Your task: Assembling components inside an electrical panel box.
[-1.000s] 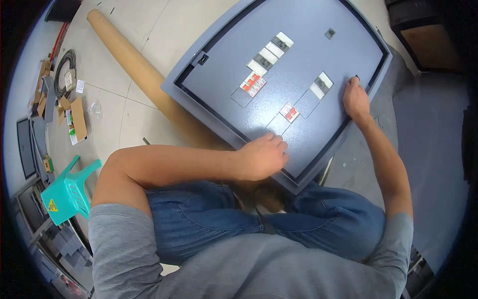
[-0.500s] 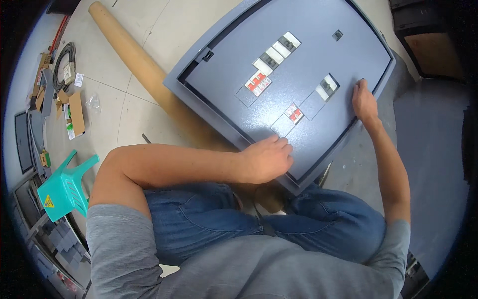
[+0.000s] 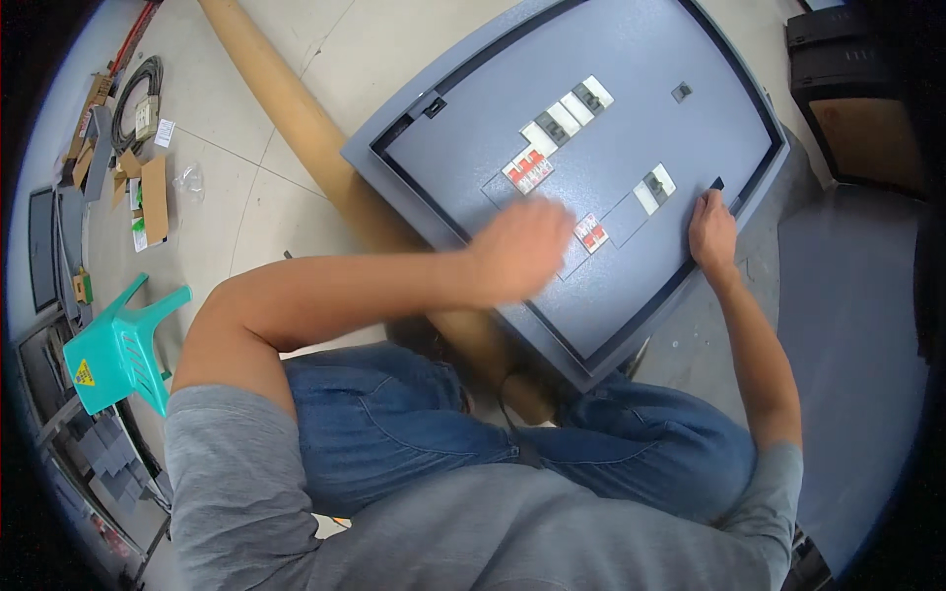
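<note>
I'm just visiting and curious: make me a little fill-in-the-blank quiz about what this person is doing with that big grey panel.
1. The grey panel leans on a long ____ tube.
2. The right hand rests at the panel's ____ edge.
3. The blurred left hand is over the panel's ____ face.
4. On the floor at the left stands a small ____ plastic chair.

Missing words: cardboard; right; grey; turquoise
</note>
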Available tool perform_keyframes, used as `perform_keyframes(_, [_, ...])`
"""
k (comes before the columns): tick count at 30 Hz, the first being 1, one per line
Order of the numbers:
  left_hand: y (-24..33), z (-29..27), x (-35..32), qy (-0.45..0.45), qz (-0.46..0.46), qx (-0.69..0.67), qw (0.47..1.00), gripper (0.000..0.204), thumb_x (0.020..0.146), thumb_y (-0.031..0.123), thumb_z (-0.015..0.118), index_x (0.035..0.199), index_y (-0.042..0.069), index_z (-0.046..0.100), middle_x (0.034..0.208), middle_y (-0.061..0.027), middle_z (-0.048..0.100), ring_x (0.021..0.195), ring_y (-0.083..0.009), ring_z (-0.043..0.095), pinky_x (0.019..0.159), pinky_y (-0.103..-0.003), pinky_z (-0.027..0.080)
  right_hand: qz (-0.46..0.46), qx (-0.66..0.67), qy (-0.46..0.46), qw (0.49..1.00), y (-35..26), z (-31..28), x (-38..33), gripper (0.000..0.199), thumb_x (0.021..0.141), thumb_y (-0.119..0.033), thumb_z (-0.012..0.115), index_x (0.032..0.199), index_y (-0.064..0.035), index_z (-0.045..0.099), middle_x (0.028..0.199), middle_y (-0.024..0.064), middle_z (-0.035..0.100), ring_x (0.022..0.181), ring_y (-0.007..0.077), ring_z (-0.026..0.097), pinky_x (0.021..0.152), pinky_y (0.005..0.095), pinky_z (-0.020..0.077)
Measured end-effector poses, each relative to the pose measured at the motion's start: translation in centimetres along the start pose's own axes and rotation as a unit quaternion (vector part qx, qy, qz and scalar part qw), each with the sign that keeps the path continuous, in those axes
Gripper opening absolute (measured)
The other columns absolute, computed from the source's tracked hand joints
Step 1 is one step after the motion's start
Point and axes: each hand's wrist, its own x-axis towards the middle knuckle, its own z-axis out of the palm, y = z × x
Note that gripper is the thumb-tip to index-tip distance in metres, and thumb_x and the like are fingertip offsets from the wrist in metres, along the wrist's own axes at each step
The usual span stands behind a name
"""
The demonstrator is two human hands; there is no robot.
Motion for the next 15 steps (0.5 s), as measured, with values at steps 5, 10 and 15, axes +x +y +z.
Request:
perform_keyframes(5, [-5.3, -1.1, 1.5, 0.067, -0.161, 0.036, 0.984, 0.038, 0.078, 0.022, 0.073, 0.1, -0.004, 0.058, 0.102, -0.0203, 0.054, 0.097, -0.0364, 0.054, 0.087, -0.043, 0.047, 0.037, 0.033, 0.028, 0.998, -0.7, -0.4, -0.5, 0.022, 0.098, -0.02, 0.043, 0.1, -0.0002, 0.051, 0.087, 0.0267, 0.065, 0.084, 0.0446, 0.062, 0.077, 0.0529, 0.0468])
perform_keyframes(10, [-5.3, -0.7, 1.2, 0.067, -0.147, 0.005, 0.987, 0.04, 0.078, 0.026, 0.074, 0.101, -0.004, 0.058, 0.104, -0.0209, 0.054, 0.101, -0.036, 0.053, 0.088, -0.043, 0.047, 0.034, 0.038, 0.017, 0.999, -0.4, -0.2, -0.2, 0.021, 0.098, -0.021, 0.043, 0.102, -0.0014, 0.049, 0.086, 0.025, 0.065, 0.082, 0.0435, 0.062, 0.077, 0.0529, 0.0461])
perform_keyframes(15, [-6.0, -0.5, 1.8, 0.097, -0.135, 0.0, 0.986, 0.042, 0.075, 0.025, 0.075, 0.102, -0.003, 0.061, 0.099, -0.0195, 0.054, 0.095, -0.0359, 0.054, 0.084, -0.043, 0.047, 0.034, 0.038, 0.037, 0.998, 0.2, 0.6, 0.0, 0.019, 0.097, -0.021, 0.046, 0.101, -0.0032, 0.051, 0.087, 0.025, 0.065, 0.081, 0.0459, 0.061, 0.075, 0.0543, 0.0462])
